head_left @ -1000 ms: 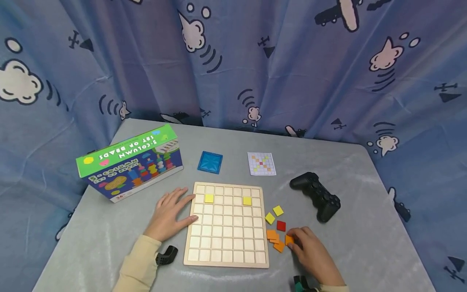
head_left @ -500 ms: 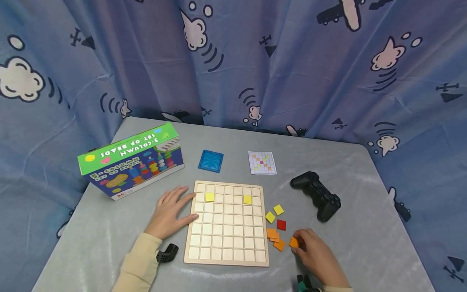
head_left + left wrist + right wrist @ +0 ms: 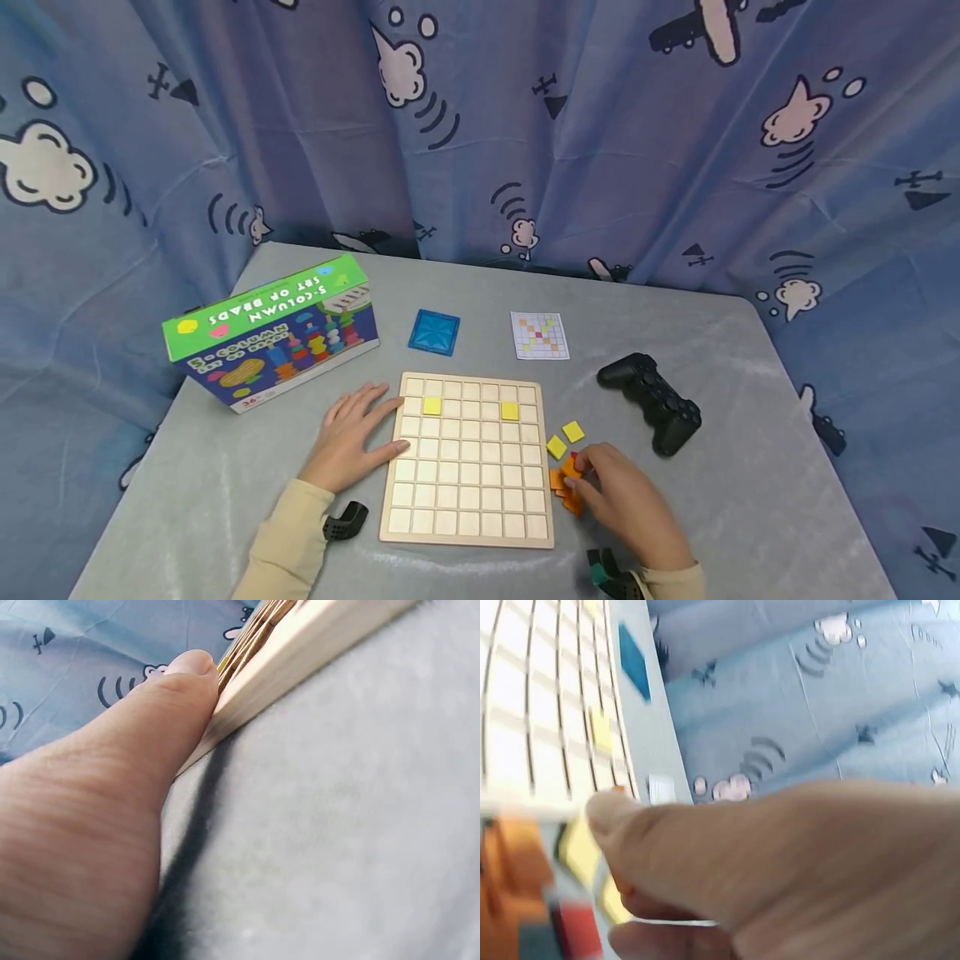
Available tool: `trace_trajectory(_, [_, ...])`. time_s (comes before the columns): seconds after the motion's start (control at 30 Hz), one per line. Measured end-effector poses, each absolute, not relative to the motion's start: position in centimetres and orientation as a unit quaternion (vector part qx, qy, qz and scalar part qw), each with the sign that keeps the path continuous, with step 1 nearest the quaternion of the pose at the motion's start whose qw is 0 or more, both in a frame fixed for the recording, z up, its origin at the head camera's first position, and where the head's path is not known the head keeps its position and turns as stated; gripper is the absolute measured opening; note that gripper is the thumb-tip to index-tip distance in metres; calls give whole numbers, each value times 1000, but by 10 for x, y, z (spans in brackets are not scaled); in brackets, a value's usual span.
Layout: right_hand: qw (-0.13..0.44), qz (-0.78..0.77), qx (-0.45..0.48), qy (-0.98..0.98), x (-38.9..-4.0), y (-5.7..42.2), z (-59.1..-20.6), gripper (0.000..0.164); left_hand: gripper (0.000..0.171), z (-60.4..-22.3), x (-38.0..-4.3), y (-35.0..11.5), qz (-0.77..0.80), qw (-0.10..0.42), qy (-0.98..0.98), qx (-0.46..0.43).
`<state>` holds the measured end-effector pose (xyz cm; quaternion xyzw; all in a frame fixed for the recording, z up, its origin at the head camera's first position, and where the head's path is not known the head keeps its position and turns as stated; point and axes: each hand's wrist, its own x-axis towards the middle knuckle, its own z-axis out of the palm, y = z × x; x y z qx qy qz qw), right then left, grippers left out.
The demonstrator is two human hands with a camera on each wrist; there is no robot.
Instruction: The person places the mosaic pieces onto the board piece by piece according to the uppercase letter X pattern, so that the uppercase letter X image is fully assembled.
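Note:
A wooden grid board [image 3: 450, 454] lies on the grey table, with one yellow tile [image 3: 432, 406] and another yellow tile [image 3: 510, 410] in its second row from the back. My left hand [image 3: 348, 446] rests spread at the board's left edge; in the left wrist view the thumb [image 3: 191, 682] touches its side. Between thumb and fingers, my right hand [image 3: 630, 504] pinches an orange tile [image 3: 572, 467] over the small pile of orange tiles [image 3: 557, 480] by the right edge. Behind the fingers, the red tile [image 3: 577, 930] is mostly hidden in the head view.
Two loose yellow tiles [image 3: 557, 447] lie right of the board. Farther back are a blue square tray [image 3: 434, 332] and a pattern card [image 3: 540, 336]. A black game controller [image 3: 651, 404] lies at right, a colourful box [image 3: 273, 342] stands at left.
My right hand has first shifted slightly right with the orange tile, then moved left and away from me, over the orange pile and red tile. The left hand has stayed in place.

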<state>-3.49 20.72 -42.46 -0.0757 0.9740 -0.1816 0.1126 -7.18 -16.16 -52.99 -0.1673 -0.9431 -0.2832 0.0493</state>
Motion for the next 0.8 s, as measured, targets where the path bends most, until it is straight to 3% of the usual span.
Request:
trace_trajectory(0.33, [38,-235,-244,940,-57,161,-429,17,66,-532,-72,-161,-280,59,-943,-170])
trace_trajectory(0.57, [5,-224,-289,931,-79,135,-445,17,67,-532,-72,-161,-283,49,-943,-169])
trace_trajectory(0.8, [8,-194,-310,930,-94,113,-457,17,66,-530,-72,-161,-281,35,-945,-162])
